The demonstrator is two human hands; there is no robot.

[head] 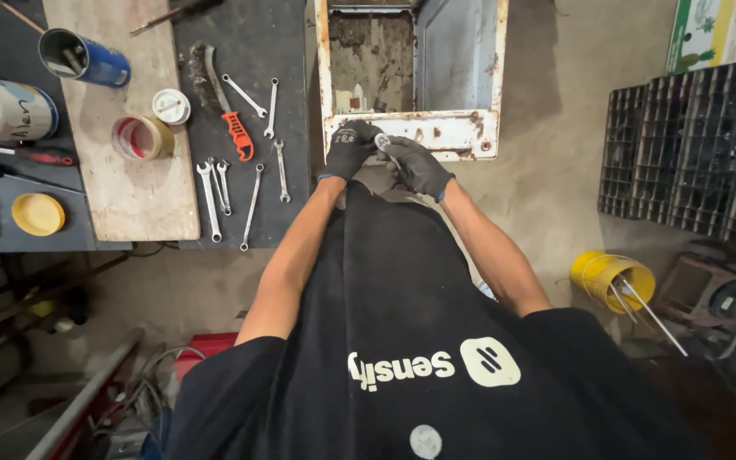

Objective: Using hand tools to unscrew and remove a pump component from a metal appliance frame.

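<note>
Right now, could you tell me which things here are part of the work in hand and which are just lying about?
In use:
left hand
right hand
small metal part held between them
rusty white frame

Lying about:
spanners
wire brush
tape roll
yellow bucket
black crates

1. One view only: a head camera is looking steeply down over the wearer's chest and both arms.
2. It is sitting close to the gloved hands, which are meeting at upper centre.
3. The wide lens is taking in a workbench at left and black crates at right.
</note>
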